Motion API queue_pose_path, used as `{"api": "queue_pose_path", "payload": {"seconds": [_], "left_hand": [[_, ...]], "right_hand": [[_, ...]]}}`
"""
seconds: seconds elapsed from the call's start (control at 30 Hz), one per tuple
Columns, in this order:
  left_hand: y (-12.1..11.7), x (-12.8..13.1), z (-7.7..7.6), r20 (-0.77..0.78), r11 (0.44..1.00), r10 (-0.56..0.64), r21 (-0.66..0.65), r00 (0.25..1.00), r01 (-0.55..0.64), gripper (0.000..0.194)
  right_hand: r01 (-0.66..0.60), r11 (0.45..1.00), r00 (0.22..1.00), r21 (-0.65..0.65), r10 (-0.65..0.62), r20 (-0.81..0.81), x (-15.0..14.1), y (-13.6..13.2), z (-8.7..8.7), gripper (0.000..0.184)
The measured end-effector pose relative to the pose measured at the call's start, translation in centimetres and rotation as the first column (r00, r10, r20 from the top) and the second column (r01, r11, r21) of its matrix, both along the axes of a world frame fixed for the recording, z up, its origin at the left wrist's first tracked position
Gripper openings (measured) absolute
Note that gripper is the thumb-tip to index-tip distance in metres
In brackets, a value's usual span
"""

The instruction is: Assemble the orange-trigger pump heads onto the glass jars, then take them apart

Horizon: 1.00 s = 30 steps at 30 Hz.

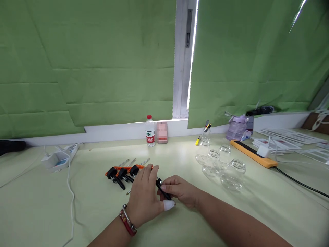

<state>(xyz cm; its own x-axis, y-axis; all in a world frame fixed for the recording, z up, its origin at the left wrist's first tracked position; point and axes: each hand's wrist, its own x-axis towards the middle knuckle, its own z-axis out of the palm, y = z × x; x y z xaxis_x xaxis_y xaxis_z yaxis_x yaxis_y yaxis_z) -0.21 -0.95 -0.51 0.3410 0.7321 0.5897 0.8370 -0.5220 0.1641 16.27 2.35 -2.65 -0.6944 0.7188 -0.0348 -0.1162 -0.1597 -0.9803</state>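
Observation:
An orange bar [118, 168] lies on the table, carrying black round knobs [112, 172], black handles [120, 184] and thin metal rods [132, 162]. My left hand [145, 195] is over its right end, fingers bent across the bar and thumb stretched out to the right. White wrapping covers that thumb [169, 205]. The left hand hides part of the bar. Between the fingers and thumb of my right hand [180, 189] is a black handle [162, 190], slanting down to the right. Its upper end lies close to my left index finger.
Several clear jars [232, 175] stand to the right, near small screwdrivers [197, 140]. A water bottle [150, 132] and pink box [162, 133] stand by the wall. An orange power strip [253, 154], purple jug [235, 127] and papers [280, 142] are right; a white power strip [61, 158] with cable is left.

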Motion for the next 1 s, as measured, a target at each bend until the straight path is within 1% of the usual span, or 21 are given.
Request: {"api": "queue_pose_path", "payload": {"seconds": [0.23, 0.3, 0.37, 0.4, 0.47, 0.5, 0.57, 0.6, 0.67, 0.73, 0.8, 0.87, 1.0], "left_hand": [[-0.1, 0.0, 0.1, -0.011, 0.999, -0.015, 0.034, 1.000, 0.015, 0.087], [-0.1, 0.0, 0.2, -0.009, 0.999, -0.005, 0.043, 1.000, 0.006, 0.089], [0.1, -0.2, 0.1, 0.001, 0.999, 0.011, 0.053, 1.000, -0.011, 0.088], [0.3, -0.3, 0.0, 0.009, 0.998, 0.020, 0.059, 1.000, -0.020, 0.086], [0.8, -0.8, -0.2, 0.027, 0.996, 0.044, 0.071, 0.999, -0.046, 0.079], [1.2, -1.2, -0.3, 0.035, 0.995, 0.063, 0.079, 0.997, -0.065, 0.075], [2.2, -2.1, -0.6, 0.046, 0.988, 0.124, 0.090, 0.991, -0.128, 0.063], [2.7, -2.6, -0.8, 0.051, 0.981, 0.167, 0.094, 0.985, -0.171, 0.056], [3.9, -3.8, -1.2, 0.047, 0.963, 0.257, 0.077, 0.965, -0.260, 0.044], [4.9, -4.9, -1.6, 0.032, 0.938, 0.343, 0.038, 0.939, -0.344, 0.038], [5.7, -5.8, -2.0, 0.008, 0.912, 0.411, -0.012, 0.912, -0.410, 0.038], [6.3, -6.5, -2.4, -0.027, 0.892, 0.448, -0.050, 0.893, -0.449, 0.039], [7.0, -7.4, -3.2, -0.091, 0.834, 0.538, -0.087, 0.838, -0.544, 0.044]], "right_hand": [[0.025, 0.997, 1.000, 0.069, -0.024, -0.016, 0.4, 0.4, 0.5, 0.033], [0.068, 0.993, 0.998, 0.099, -0.066, -0.016, 0.5, 0.7, 0.6, 0.033], [0.158, 0.974, 0.987, 0.163, -0.158, -0.012, 0.8, 1.2, 0.6, 0.033], [0.215, 0.953, 0.976, 0.213, -0.219, -0.002, 0.9, 1.6, 0.4, 0.032], [0.317, 0.882, 0.934, 0.348, -0.354, 0.047, 1.5, 2.4, 0.0, 0.030], [0.349, 0.834, 0.903, 0.427, -0.421, 0.084, 1.8, 2.9, -0.3, 0.029], [0.361, 0.731, 0.816, 0.579, -0.549, 0.184, 2.4, 3.7, -0.9, 0.027], [0.335, 0.680, 0.760, 0.652, -0.604, 0.239, 2.7, 4.1, -1.1, 0.026], [0.228, 0.592, 0.649, 0.773, -0.684, 0.332, 3.1, 4.7, -1.5, 0.023], [0.097, 0.539, 0.564, 0.837, -0.723, 0.400, 3.2, 5.0, -1.7, 0.022], [0.003, 0.520, 0.510, 0.854, -0.735, 0.446, 3.0, 5.2, -1.9, 0.023], [-0.054, 0.513, 0.475, 0.857, -0.742, 0.474, 2.8, 5.3, -2.1, 0.025], [-0.135, 0.488, 0.445, 0.862, -0.748, 0.493, 2.2, 5.3, -2.6, 0.026]]}}
